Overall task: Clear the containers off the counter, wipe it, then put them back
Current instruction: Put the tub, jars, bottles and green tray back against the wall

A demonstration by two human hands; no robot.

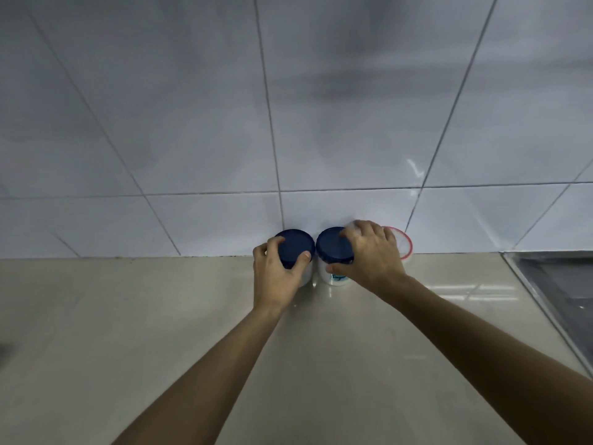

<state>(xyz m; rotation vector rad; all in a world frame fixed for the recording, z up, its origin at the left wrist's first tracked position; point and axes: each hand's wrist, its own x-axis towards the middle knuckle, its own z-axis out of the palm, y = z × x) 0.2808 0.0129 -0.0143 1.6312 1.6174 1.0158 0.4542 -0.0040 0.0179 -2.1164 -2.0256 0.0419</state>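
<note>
Left hand (278,272) grips the left jar (296,252) by its lid; right hand (369,255) clasps the right jar (333,263) likewise. Both jars stand on the counter (160,316) against the wall (288,107), seemingly ready for lifting.

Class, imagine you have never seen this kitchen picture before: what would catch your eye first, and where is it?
Two bare arms reach up the middle to a pair of blue-lidded jars against the tiled wall: the left hand grips the left jar, the right hand the right jar. Behind the right hand sits a red-rimmed container. A metal sink edge shows at far right on the counter.
</note>
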